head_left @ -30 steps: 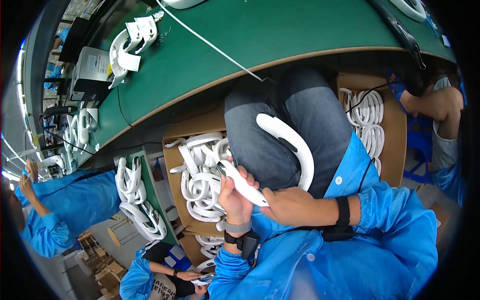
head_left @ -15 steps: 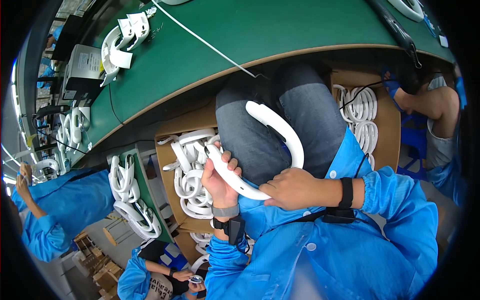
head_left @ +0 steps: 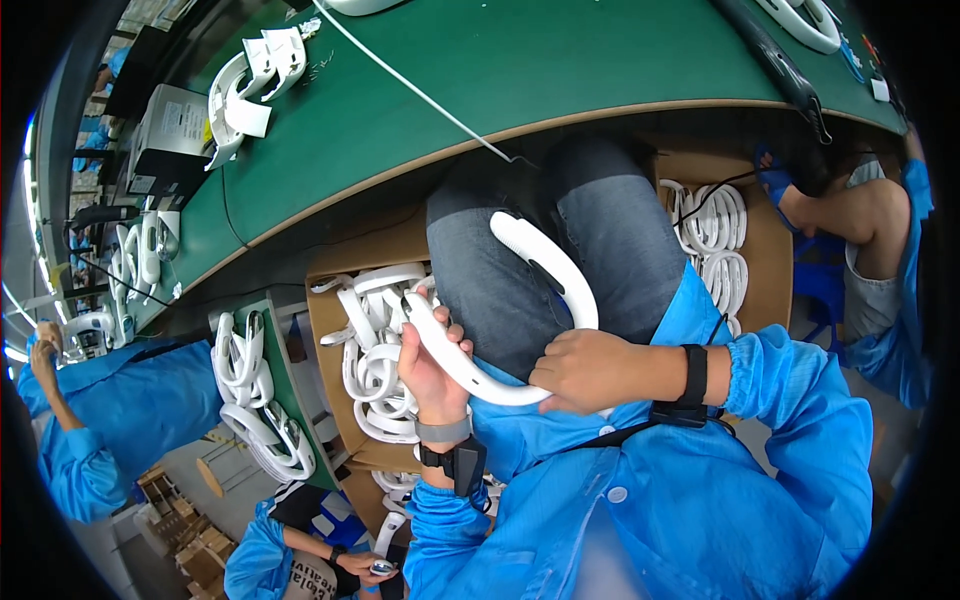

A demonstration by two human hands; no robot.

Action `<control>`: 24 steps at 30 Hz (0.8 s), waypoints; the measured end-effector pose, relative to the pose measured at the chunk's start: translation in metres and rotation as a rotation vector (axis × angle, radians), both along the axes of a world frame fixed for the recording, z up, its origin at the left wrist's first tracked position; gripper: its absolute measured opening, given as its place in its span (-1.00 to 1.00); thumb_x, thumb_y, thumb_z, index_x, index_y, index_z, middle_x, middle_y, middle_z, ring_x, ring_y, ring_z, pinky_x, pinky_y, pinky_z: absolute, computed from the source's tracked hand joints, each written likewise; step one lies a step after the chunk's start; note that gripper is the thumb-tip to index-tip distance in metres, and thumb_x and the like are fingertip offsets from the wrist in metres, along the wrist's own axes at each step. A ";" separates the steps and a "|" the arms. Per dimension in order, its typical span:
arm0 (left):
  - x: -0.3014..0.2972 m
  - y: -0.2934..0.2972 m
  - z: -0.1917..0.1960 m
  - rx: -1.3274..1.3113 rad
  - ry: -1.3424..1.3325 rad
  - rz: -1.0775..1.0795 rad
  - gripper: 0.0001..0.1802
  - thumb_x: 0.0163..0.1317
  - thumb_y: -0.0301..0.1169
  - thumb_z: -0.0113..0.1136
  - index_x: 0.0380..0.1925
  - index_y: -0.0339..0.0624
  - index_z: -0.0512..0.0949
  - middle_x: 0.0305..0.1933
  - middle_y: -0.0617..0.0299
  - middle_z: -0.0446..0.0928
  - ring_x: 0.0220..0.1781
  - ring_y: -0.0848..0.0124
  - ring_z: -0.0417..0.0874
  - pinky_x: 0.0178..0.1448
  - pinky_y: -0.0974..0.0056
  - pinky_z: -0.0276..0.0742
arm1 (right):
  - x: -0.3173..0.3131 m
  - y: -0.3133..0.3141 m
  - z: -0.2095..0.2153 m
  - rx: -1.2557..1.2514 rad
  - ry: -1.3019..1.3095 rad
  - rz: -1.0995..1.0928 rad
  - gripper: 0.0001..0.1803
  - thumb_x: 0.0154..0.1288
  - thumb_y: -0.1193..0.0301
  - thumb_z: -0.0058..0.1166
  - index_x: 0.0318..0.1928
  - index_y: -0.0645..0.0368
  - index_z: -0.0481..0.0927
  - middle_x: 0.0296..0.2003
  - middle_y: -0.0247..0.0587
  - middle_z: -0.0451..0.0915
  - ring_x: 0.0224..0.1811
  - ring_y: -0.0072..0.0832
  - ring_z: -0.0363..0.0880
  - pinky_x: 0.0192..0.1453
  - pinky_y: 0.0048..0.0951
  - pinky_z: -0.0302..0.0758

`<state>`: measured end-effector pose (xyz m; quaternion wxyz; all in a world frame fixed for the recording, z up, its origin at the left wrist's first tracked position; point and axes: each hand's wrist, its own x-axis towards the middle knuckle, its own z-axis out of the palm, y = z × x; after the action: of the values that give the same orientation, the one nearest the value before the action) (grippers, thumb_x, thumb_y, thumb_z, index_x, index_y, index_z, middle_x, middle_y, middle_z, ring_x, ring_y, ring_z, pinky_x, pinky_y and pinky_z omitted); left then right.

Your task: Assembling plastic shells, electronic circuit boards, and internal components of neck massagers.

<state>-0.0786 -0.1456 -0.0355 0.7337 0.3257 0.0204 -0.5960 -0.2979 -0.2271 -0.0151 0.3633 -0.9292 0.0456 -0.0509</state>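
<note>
A white, U-shaped neck fan [head_left: 574, 288] is held above my lap, its two curved arms pointing away from me. My left hand [head_left: 432, 362] wraps round its left arm, thumb on one side and fingertips on the other. My right hand [head_left: 588, 370] is closed round the bend on the right side, knuckles up, and covers part of it. A small dark slot shows on the left arm near the bend, and fine ridges mark the tip of the right arm.
Cardboard boxes of white neck fans stand left [head_left: 318, 345] and right [head_left: 768, 250] of my legs. On the green bench [head_left: 420, 100] ahead lie curved white shells [head_left: 285, 60], a cable [head_left: 400, 75] and a black tool [head_left: 770, 60]. Co-workers in blue sit left [head_left: 150, 390], lower left and right.
The neck fan has shifted slightly left and tilted a little in my hands. Both hands keep their hold. My view has moved slightly, and the lower-left co-worker's hands have moved.
</note>
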 end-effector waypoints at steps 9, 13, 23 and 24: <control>-0.023 -0.008 0.022 0.261 -0.743 0.077 -0.49 0.40 -0.22 0.01 0.29 -0.16 0.31 0.19 0.02 0.42 0.14 0.18 0.56 0.12 0.14 0.57 | -0.005 -0.005 0.005 0.005 -0.043 -0.070 -0.67 0.14 0.10 0.23 -0.41 0.12 0.56 -0.56 -0.28 0.56 -0.41 -0.28 0.61 -0.29 -0.28 0.56; -0.037 0.008 0.062 -0.071 -2.034 -0.369 -0.71 0.03 -0.35 0.30 -0.19 -0.06 0.68 0.31 0.00 0.38 0.45 -0.04 0.23 0.48 -0.26 -0.02 | -0.005 -0.013 0.003 -0.008 -0.061 -0.116 -0.68 0.14 0.12 0.23 -0.43 0.12 0.56 -0.56 -0.25 0.56 -0.41 -0.27 0.61 -0.31 -0.27 0.56; -0.042 -0.005 0.079 -0.186 -1.969 -0.612 -0.70 -0.10 -0.38 0.41 -0.27 -0.05 0.68 -0.13 0.33 0.58 0.12 0.20 0.53 0.46 -0.27 0.02 | -0.018 -0.032 0.026 0.116 -0.056 -0.131 -0.67 0.20 0.15 0.21 -0.42 0.19 0.59 -0.55 -0.15 0.62 -0.41 -0.24 0.62 -0.36 -0.24 0.54; -0.040 -0.010 0.090 -0.190 -1.929 -0.406 -0.71 -0.06 -0.37 0.38 -0.25 -0.08 0.69 0.00 0.17 0.57 0.20 0.12 0.49 0.47 -0.23 0.02 | -0.019 -0.035 0.034 0.172 -0.093 -0.168 -0.67 0.25 0.16 0.19 -0.39 0.20 0.59 -0.54 -0.18 0.63 -0.41 -0.30 0.64 -0.37 -0.28 0.54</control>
<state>-0.1187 -0.1556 0.0547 0.3429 0.6088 -0.6900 -0.1889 -0.3170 -0.2623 0.0188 0.4378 -0.8841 0.1105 -0.1200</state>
